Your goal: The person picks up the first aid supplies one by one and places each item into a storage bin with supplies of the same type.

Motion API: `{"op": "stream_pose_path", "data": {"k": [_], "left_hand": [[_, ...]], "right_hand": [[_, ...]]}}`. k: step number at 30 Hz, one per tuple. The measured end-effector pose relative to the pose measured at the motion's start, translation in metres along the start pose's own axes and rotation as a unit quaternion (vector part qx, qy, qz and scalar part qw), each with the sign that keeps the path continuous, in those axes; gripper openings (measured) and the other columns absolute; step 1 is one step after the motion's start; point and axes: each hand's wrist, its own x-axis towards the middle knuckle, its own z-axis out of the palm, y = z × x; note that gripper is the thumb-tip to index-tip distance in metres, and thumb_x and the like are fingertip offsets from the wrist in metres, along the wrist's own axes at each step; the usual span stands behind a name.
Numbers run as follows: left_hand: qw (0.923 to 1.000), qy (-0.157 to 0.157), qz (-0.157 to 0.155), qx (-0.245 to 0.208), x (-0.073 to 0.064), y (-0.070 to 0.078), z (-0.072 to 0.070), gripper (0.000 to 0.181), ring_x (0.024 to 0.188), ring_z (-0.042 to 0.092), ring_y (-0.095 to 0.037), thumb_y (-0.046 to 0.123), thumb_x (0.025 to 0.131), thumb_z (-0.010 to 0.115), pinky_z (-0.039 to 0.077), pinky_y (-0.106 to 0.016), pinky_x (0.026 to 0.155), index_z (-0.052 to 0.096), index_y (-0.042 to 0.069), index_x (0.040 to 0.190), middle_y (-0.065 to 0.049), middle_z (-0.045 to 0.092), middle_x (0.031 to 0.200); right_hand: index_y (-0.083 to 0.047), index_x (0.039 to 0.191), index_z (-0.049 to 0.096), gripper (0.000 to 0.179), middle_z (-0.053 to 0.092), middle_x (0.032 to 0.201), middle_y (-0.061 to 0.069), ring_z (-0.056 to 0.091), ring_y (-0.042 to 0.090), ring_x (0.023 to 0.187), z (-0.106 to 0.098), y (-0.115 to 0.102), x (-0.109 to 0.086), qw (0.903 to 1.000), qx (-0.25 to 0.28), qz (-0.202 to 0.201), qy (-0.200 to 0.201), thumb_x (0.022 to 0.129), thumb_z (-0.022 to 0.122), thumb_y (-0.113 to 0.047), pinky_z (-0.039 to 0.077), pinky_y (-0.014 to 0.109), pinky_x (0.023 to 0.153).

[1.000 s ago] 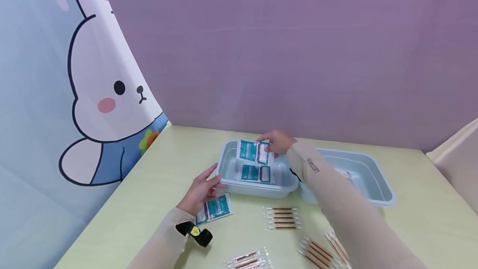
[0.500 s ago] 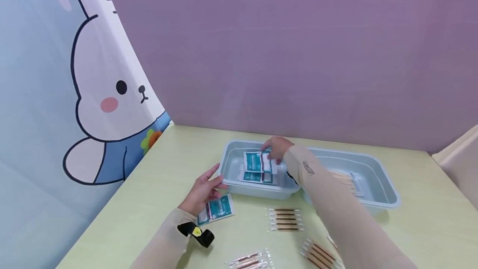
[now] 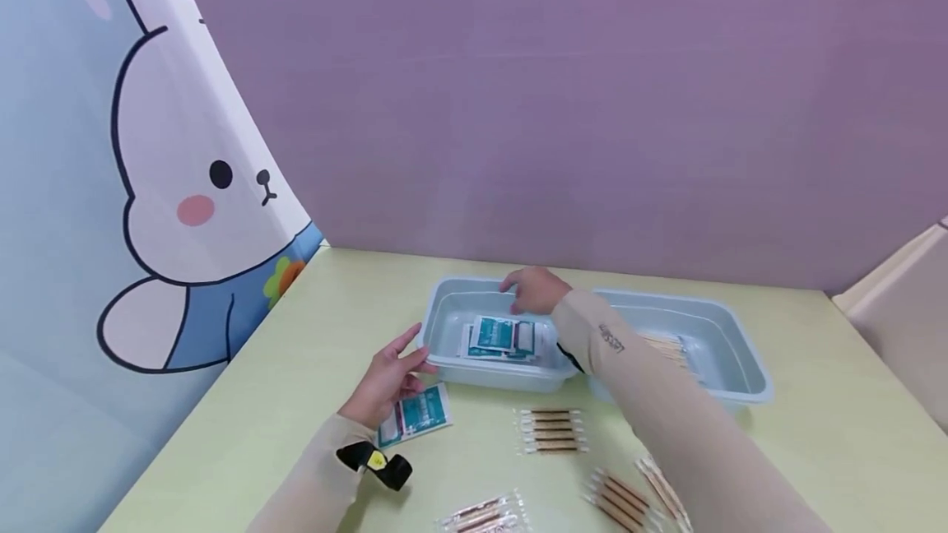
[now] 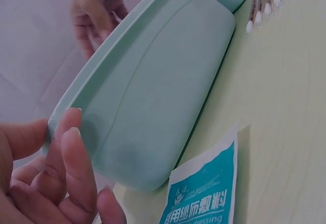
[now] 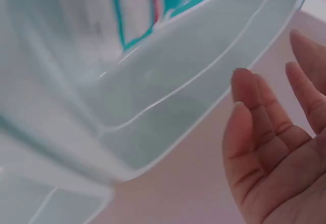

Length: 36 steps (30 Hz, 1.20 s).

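My left hand (image 3: 388, 385) grips the left rim of a pale blue plastic basin (image 3: 504, 377), thumb and fingers at its edge in the left wrist view. Inside the basin lies a small pile of teal-and-white gauze dressing packets (image 3: 504, 336). My right hand (image 3: 539, 290) is over the basin's back right side, fingers loosely bent. In the right wrist view this hand (image 5: 280, 142) holds nothing and its fingers are spread beside the basin rim. Below my left hand, another gauze dressing packet (image 3: 424, 412) lies on the table, partly behind the hand.
A second pale blue basin (image 3: 741, 389) stands to the right, with wooden sticks (image 3: 670, 348) in it, partly covered by my right sleeve. Several clear packs of cotton swabs (image 3: 551, 432) lie on the pale table in front. A purple backdrop (image 3: 555, 105) rises behind.
My right hand lowered a gauze dressing packet into the left basin and let go of it; the packet now lies on the pile. My left hand stays at the rim.
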Motion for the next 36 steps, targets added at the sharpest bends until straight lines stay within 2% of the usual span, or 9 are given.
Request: {"op": "stream_pose_path", "data": {"k": [6,11,14,17,22,27,31,33,36], "left_hand": [[1.0,0.002,-0.004,-0.002,0.001,0.003,0.0,0.055,0.058,0.053,-0.015,0.021,0.099,0.055,0.042,-0.027,0.062,0.035,0.017,0.15,-0.002,0.069,0.08],[0.9999,0.008,0.006,-0.004,0.001,0.006,-0.002,0.054,0.053,0.052,-0.012,0.018,0.098,0.056,0.039,-0.026,0.057,0.037,0.015,0.148,-0.001,0.069,0.078],[0.9999,0.012,0.008,-0.006,0.002,0.007,-0.003,0.053,0.052,0.051,-0.011,0.018,0.098,0.056,0.039,-0.025,0.055,0.039,0.015,0.147,-0.002,0.069,0.078],[0.9999,0.01,0.006,-0.005,0.003,0.005,-0.003,0.052,0.054,0.053,-0.013,0.019,0.098,0.055,0.04,-0.026,0.057,0.039,0.016,0.147,-0.002,0.069,0.08],[0.9999,0.008,0.005,-0.007,0.004,0.002,-0.003,0.051,0.056,0.054,-0.015,0.02,0.098,0.055,0.04,-0.026,0.058,0.04,0.017,0.147,-0.001,0.069,0.08],[0.9997,0.006,0.011,-0.019,0.002,0.001,-0.004,0.052,0.052,0.053,-0.012,0.017,0.098,0.056,0.04,-0.026,0.056,0.039,0.014,0.147,0.0,0.068,0.076],[0.9996,0.005,0.013,-0.025,0.002,0.002,-0.004,0.052,0.051,0.054,-0.011,0.017,0.098,0.056,0.041,-0.025,0.055,0.039,0.014,0.147,0.0,0.067,0.075],[0.9995,0.003,0.014,-0.027,0.002,0.002,-0.004,0.052,0.05,0.054,-0.011,0.016,0.098,0.056,0.042,-0.025,0.054,0.039,0.013,0.147,0.0,0.067,0.074],[0.9995,-0.001,0.015,-0.028,0.001,0.003,-0.003,0.052,0.049,0.054,-0.01,0.015,0.097,0.055,0.042,-0.025,0.053,0.039,0.012,0.147,0.0,0.067,0.073]], "right_hand": [[-0.008,0.115,0.068,0.029,0.065,0.094,0.002,0.058,0.015,0.083,0.015,-0.031,-0.018,0.994,-0.006,-0.103,-0.036,0.086,0.071,-0.008,0.051,0.03,0.078],[-0.003,0.112,0.07,0.027,0.069,0.093,0.003,0.058,0.009,0.08,0.046,-0.052,-0.037,0.9722,-0.028,-0.21,-0.1,0.085,0.07,-0.006,0.049,0.025,0.076],[-0.004,0.112,0.07,0.027,0.069,0.098,0.005,0.058,0.007,0.081,0.068,-0.056,-0.043,0.961,-0.042,-0.237,-0.136,0.086,0.07,-0.007,0.048,0.022,0.077],[-0.007,0.112,0.071,0.025,0.07,0.101,0.003,0.057,0.005,0.082,0.089,-0.055,-0.045,0.9582,-0.069,-0.236,-0.147,0.086,0.07,-0.008,0.047,0.02,0.08],[-0.007,0.11,0.072,0.026,0.07,0.106,0.001,0.057,0.005,0.083,0.112,-0.05,-0.042,0.96,-0.089,-0.235,-0.124,0.085,0.07,-0.004,0.046,0.019,0.085],[-0.003,0.107,0.071,0.024,0.07,0.106,0.004,0.057,0.008,0.086,0.127,-0.047,-0.031,0.962,-0.072,-0.253,-0.072,0.084,0.07,0.001,0.046,0.02,0.085],[-0.003,0.11,0.07,0.027,0.067,0.11,0.006,0.056,0.011,0.093,0.136,-0.052,-0.025,0.9643,-0.097,-0.244,-0.038,0.083,0.072,-0.002,0.045,0.023,0.088],[-0.004,0.115,0.068,0.033,0.064,0.117,0.008,0.057,0.014,0.102,0.139,-0.054,-0.024,0.9638,-0.119,-0.237,-0.032,0.082,0.073,-0.003,0.044,0.024,0.093],[-0.004,0.121,0.065,0.041,0.063,0.12,0.009,0.058,0.015,0.107,0.142,-0.056,-0.022,0.9639,-0.141,-0.224,-0.031,0.082,0.075,-0.005,0.044,0.025,0.094]]}}
